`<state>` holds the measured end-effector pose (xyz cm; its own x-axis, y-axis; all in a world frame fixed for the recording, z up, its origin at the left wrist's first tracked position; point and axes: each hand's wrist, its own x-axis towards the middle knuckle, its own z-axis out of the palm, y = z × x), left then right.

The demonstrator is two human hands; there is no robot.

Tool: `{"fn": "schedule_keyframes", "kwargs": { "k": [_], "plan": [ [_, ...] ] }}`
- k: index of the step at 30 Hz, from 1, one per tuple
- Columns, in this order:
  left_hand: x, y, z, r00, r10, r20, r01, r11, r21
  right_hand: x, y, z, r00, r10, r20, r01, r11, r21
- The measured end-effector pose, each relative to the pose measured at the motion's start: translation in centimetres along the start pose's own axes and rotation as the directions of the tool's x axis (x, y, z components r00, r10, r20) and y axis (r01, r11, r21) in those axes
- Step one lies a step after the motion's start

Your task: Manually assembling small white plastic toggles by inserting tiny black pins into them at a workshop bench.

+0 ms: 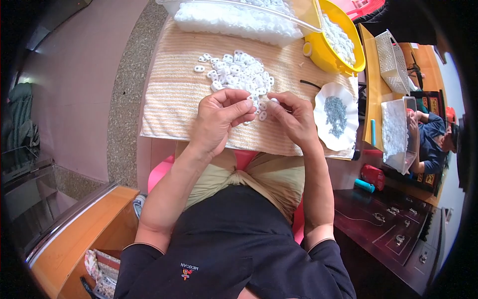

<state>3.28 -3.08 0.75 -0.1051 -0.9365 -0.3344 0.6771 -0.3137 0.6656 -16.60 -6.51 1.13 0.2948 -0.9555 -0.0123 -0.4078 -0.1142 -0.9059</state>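
A pile of small white oval plastic pieces with two holes lies on a striped towel in front of me. Just at its near edge, my right hand pinches a small white plastic piece between thumb and forefinger. My left hand is close by, its thumb and fingertips pressed together; whatever they hold is too small to make out. A few loose ovals lie below the fingertips, between both hands. Right of my right hand sits a white scalloped dish with many small dark metal bits.
A clear plastic bin of white pieces stands at the towel's far edge, beside a yellow basin of more. A short black rod lies near the dish. Farther right, a person works by another bin.
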Motion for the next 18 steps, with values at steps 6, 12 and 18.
{"fn": "schedule_keyframes", "kwargs": {
  "k": [6, 12, 18],
  "plan": [
    [-0.3, -0.4, 0.5, 0.999, -0.029, 0.022, 0.028, 0.999, 0.023, -0.7, -0.4, -0.2, 0.989, 0.146, -0.016, -0.137, 0.961, 0.241],
    [-0.4, -0.8, 0.6, 0.997, -0.067, 0.023, 0.068, 0.998, -0.002, -1.1, -0.1, -0.4, 0.992, 0.128, -0.019, -0.110, 0.910, 0.400],
    [-0.3, -0.9, 0.7, 0.998, -0.065, 0.021, 0.065, 0.998, -0.016, -1.2, 0.1, -0.2, 0.986, 0.163, -0.030, -0.132, 0.882, 0.452]
  ]
}}
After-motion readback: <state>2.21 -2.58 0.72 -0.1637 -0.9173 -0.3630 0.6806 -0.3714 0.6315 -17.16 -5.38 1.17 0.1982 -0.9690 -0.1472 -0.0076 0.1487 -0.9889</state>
